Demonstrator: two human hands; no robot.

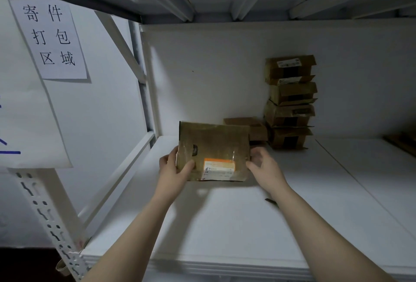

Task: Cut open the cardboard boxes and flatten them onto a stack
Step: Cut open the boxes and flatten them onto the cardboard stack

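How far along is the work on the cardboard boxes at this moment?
Done: no flattened stack shows. In hand: the left hand grips one labelled box, with the right hand at its right edge. Left: four piled boxes at the back and a small box look unflattened. A small dark object lies by the right forearm, perhaps the cutter.

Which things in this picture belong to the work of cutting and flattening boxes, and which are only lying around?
Job: cardboard box, held by the left hand and right hand; pile of boxes behind; small box beside the pile; small dark object, perhaps the cutter.
Lying about: paper sign on the left; brown thing at the right edge; white shelf underneath.
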